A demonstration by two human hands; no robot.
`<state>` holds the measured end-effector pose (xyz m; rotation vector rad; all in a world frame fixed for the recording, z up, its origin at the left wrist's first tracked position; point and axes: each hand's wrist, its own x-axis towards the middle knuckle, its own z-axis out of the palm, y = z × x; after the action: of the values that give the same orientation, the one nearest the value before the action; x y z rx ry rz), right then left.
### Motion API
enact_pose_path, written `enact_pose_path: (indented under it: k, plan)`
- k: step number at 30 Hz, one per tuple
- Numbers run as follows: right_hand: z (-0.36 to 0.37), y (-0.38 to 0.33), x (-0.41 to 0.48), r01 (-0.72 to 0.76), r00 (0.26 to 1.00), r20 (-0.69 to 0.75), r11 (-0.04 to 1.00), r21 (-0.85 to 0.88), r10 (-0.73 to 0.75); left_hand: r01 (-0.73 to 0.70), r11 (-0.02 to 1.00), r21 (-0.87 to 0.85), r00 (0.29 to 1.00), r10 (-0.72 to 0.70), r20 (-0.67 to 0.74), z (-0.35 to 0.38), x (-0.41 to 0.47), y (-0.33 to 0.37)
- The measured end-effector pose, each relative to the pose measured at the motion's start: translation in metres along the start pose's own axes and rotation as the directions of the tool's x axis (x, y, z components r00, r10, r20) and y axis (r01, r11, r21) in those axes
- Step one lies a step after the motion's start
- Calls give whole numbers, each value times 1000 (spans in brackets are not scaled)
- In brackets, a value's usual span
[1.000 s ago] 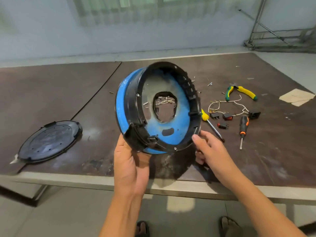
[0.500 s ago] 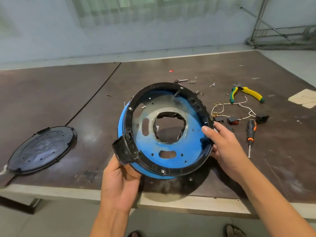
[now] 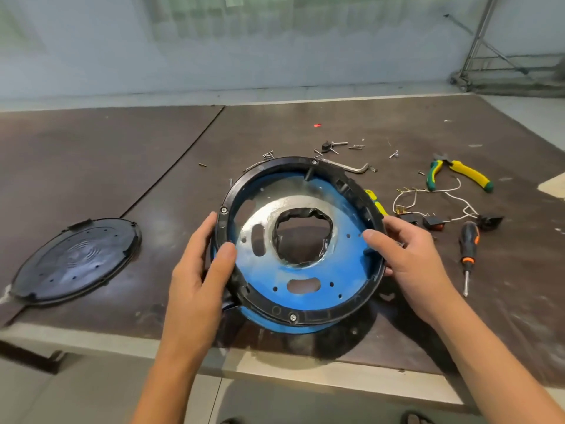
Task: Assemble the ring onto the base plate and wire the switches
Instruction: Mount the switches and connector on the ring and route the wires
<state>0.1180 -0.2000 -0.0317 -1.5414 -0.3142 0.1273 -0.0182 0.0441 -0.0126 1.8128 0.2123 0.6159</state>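
Note:
The blue base plate, with a ragged hole in its middle, lies nearly flat at the table's near edge. A black ring sits on it, held by screws around its rim. My left hand grips the ring's left side, thumb inside the rim. My right hand holds the right side, thumb over the rim. Black rocker switches joined by white wires lie on the table just right of the plate.
A black round cover lies at the left. To the right are green-yellow pliers, an orange-black screwdriver and a yellow-handled tool partly behind the ring. Loose screws and a metal bracket lie behind it.
The plate with its ring came down from upright in the air to nearly flat on the table. My left hand shifted from under it to its left rim.

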Motion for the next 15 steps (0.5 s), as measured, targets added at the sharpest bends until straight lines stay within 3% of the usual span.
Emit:
enact_pose_path:
  k: [6, 9, 15]
  plan:
    - [7, 2, 4, -40, 999, 23, 993, -114, 43, 79, 992, 102, 982, -60, -177, 8, 1, -12]
    - [10, 8, 5, -29, 993, 109, 983, -183, 49, 142, 978, 153, 963, -100, -252, 8, 3, -22]
    - [3, 15, 7, 12, 985, 167, 945, -325, 45, 243, 969, 31, 938, -227, -260, 13, 4, -31]
